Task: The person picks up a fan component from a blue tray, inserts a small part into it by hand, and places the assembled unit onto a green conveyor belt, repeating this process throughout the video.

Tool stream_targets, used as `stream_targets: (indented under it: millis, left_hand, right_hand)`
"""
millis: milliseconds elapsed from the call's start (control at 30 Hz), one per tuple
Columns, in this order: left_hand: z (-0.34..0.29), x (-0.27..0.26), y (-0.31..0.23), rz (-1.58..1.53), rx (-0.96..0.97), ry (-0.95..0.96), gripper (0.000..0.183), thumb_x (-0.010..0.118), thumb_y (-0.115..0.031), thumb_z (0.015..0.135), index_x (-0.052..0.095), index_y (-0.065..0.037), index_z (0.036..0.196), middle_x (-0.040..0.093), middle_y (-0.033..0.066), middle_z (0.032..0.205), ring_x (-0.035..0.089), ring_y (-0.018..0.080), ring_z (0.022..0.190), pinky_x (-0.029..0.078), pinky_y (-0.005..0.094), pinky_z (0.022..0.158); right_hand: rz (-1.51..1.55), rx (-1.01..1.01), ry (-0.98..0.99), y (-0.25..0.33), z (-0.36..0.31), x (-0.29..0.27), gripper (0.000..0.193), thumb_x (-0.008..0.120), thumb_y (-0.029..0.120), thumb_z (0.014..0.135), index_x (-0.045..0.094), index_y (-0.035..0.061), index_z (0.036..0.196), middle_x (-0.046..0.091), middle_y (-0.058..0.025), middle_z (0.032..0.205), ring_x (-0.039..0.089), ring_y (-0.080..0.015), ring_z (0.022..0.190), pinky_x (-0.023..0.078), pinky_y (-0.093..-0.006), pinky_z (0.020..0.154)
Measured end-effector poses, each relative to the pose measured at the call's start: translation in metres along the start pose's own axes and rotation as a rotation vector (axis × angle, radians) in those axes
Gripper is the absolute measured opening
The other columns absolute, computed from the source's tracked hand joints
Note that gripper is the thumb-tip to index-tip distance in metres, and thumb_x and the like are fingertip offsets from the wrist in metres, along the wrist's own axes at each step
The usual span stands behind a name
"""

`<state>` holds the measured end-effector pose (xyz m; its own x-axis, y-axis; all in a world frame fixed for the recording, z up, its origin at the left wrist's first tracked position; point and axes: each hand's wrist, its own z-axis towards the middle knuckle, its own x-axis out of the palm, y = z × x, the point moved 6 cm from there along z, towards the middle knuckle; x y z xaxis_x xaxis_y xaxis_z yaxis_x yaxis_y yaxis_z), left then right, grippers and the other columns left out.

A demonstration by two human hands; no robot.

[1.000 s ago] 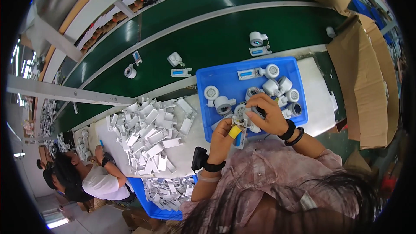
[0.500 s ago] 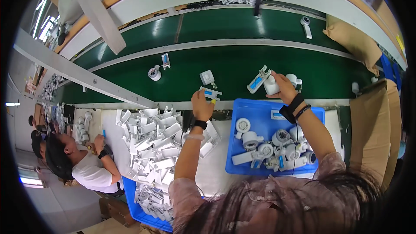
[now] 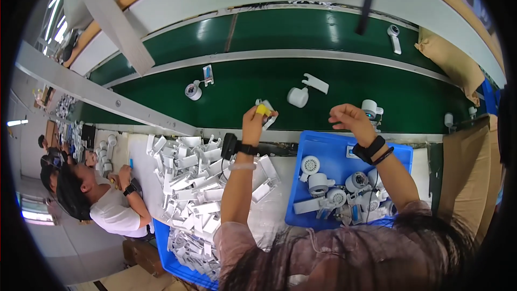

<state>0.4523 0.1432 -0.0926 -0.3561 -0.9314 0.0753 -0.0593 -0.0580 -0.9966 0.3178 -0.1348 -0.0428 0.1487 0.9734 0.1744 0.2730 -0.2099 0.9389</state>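
My left hand (image 3: 252,128) is closed over the green belt. At its fingertips are a small yellow thing (image 3: 263,109), of a kind I cannot make out, and a white plastic fan part (image 3: 270,122), partly hidden by the fingers. My right hand (image 3: 351,119) hovers over the belt's near edge, fingers loosely bent and apart, holding nothing visible. Between the hands but farther off lies a white fan head (image 3: 298,97) with its handle piece (image 3: 315,83). Just right of my right hand stands another fan head (image 3: 370,108).
A blue bin (image 3: 295,183) with several fan heads sits before me. Left of it is a heap of white handle shells (image 3: 196,178), with another blue bin (image 3: 164,248) below. A slanted metal beam (image 3: 118,102) crosses the left; a co-worker (image 3: 116,210) sits there. Cardboard (image 3: 463,167) stands right.
My right hand has let go of the fan head, which now lies farther left on the belt, and has drawn back. The left hand's part has turned and the yellow thing has risen.
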Motion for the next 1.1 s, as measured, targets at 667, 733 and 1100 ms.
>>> stream_targets:
  millis: [667,733,1100]
  left_hand:
    - [-0.256,0.173,-0.063,-0.323,-0.770,1.337,0.044,0.051,-0.038,0.094,0.054,0.001,0.114,0.065,0.0223,0.102,0.067,0.0325,0.089,0.054,0.0440,0.081]
    - [-0.265,0.170,-0.056,-0.545,-0.839,1.210,0.047,0.050,-0.040,0.094,0.052,0.000,0.119,0.063,0.0230,0.107,0.067,0.0327,0.088,0.054,0.0451,0.080]
    - [-0.295,0.194,-0.070,-0.033,-0.261,0.617,0.034,0.057,-0.016,0.095,0.051,-0.001,0.126,0.059,0.0025,0.099,0.055,0.0094,0.075,0.046,0.0239,0.063]
  right_hand:
    - [-0.535,-0.296,0.445,-0.016,-0.247,0.058,0.013,0.060,0.016,0.088,0.063,0.0032,0.090,0.058,-0.0110,0.076,0.058,-0.0228,0.070,0.043,-0.0332,0.062]
    - [-0.564,-0.332,0.401,-0.011,-0.260,0.051,0.013,0.058,0.014,0.089,0.063,0.0029,0.091,0.057,-0.0093,0.076,0.056,-0.0194,0.068,0.043,-0.0312,0.062]
    - [-0.289,-0.295,0.212,-0.004,-0.301,0.023,0.007,0.064,0.009,0.089,0.065,0.0013,0.088,0.058,-0.0009,0.080,0.050,-0.0091,0.073,0.039,-0.0248,0.065]
